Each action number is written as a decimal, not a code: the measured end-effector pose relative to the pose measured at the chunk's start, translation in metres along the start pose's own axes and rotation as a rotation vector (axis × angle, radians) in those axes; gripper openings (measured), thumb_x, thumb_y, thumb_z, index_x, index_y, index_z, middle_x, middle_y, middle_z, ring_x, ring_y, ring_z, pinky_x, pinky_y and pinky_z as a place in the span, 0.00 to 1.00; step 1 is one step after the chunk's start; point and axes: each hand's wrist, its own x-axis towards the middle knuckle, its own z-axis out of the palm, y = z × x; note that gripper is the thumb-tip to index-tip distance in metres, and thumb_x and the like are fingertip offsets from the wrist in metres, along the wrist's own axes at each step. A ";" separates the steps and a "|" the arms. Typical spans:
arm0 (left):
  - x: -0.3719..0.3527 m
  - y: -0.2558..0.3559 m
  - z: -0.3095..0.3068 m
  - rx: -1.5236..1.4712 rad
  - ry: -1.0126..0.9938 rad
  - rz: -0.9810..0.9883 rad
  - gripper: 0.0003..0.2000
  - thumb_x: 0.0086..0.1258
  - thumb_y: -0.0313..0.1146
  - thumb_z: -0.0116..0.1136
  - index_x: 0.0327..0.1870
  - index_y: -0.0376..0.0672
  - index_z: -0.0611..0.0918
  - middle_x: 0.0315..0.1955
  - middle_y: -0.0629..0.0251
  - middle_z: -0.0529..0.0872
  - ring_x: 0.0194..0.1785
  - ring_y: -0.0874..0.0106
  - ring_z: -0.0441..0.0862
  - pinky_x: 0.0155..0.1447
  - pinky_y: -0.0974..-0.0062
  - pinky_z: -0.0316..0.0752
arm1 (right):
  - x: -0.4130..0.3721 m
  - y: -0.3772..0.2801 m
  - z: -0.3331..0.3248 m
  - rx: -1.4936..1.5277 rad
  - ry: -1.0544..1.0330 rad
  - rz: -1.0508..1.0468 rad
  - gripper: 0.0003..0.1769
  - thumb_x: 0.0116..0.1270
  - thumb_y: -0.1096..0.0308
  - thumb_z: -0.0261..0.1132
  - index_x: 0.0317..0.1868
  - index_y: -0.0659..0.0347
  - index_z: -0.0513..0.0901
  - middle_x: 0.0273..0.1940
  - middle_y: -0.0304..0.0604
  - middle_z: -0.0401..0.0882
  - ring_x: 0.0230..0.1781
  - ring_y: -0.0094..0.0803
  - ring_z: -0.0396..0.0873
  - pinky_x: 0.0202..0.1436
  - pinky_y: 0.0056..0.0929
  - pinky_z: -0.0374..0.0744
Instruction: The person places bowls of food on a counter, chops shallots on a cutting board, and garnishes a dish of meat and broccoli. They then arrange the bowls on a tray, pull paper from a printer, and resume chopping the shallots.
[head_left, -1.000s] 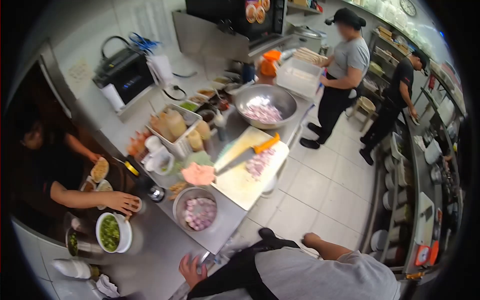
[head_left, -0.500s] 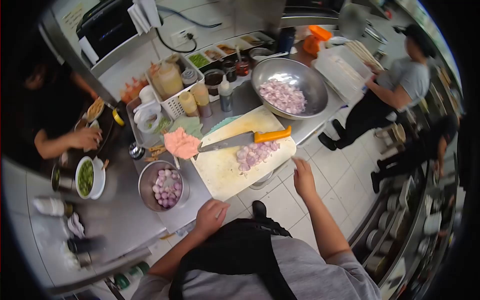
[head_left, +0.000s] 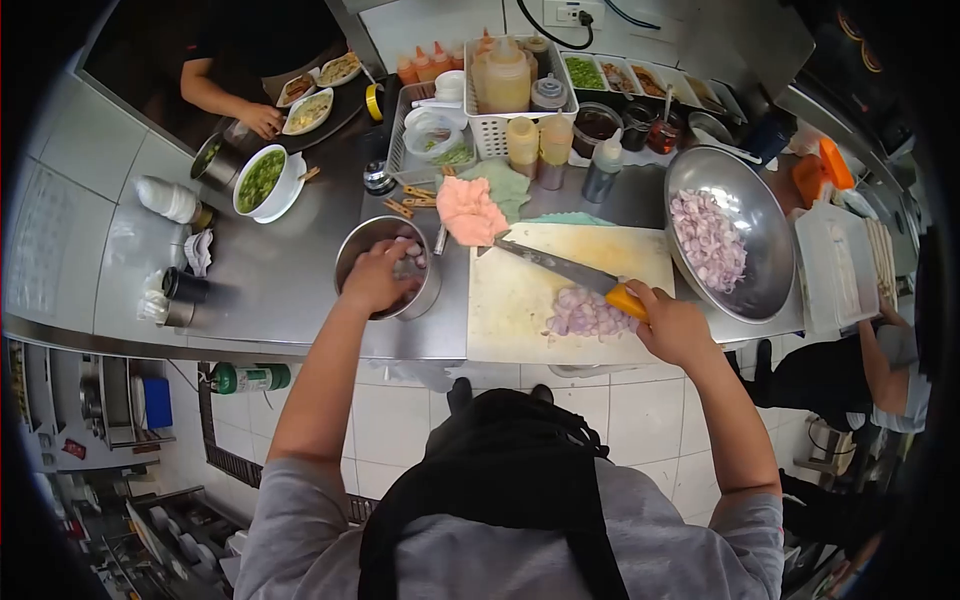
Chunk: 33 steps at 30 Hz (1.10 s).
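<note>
My left hand (head_left: 376, 276) is inside a steel pot (head_left: 429, 290) that holds peeled shallots (head_left: 412, 255); its fingertips are among them and partly hidden. Around the orange handle (head_left: 624, 300) of a large knife (head_left: 560, 265), my right hand (head_left: 672, 322) is closed. The blade lies over a cream cutting board (head_left: 500, 300), its tip by a pink cloth (head_left: 470, 210). Chopped shallots (head_left: 590, 315) lie on the board just below the handle. Right of the board, a big steel bowl (head_left: 770, 255) holds more chopped shallots (head_left: 706, 240).
Behind the board stand sauce bottles (head_left: 552, 150) and a white basket (head_left: 490, 135). A white bowl of chopped greens (head_left: 262, 183) is at the left. Another person's hand (head_left: 262, 120) is near plates at the upper left; a co-worker (head_left: 880, 370) stands at the right beside a plastic container (head_left: 830, 260).
My left hand has moved into the pot, and my right hand has taken hold of the knife handle. The view has turned, and the person at the upper left has shifted.
</note>
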 end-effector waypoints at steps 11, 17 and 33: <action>0.028 0.020 -0.005 0.100 -0.395 -0.232 0.18 0.66 0.45 0.61 0.58 0.61 0.79 0.62 0.52 0.71 0.56 0.51 0.82 0.58 0.56 0.79 | -0.084 -0.074 0.065 0.666 -0.161 0.171 0.26 0.72 0.54 0.63 0.67 0.52 0.72 0.35 0.57 0.85 0.37 0.56 0.84 0.42 0.48 0.79; 0.035 0.008 0.001 0.091 -0.320 -0.175 0.16 0.68 0.44 0.60 0.54 0.52 0.81 0.56 0.45 0.78 0.52 0.50 0.84 0.55 0.55 0.80 | -0.117 -0.070 0.073 0.742 -0.148 0.418 0.27 0.73 0.53 0.62 0.68 0.53 0.72 0.33 0.55 0.85 0.36 0.51 0.84 0.44 0.42 0.80; 0.044 0.027 -0.067 -0.330 -0.108 -0.123 0.07 0.69 0.29 0.57 0.46 0.43 0.80 0.37 0.52 0.84 0.39 0.62 0.83 0.42 0.66 0.77 | -0.118 -0.029 0.070 0.737 0.044 0.477 0.28 0.74 0.54 0.60 0.70 0.55 0.71 0.36 0.54 0.84 0.40 0.46 0.83 0.49 0.39 0.78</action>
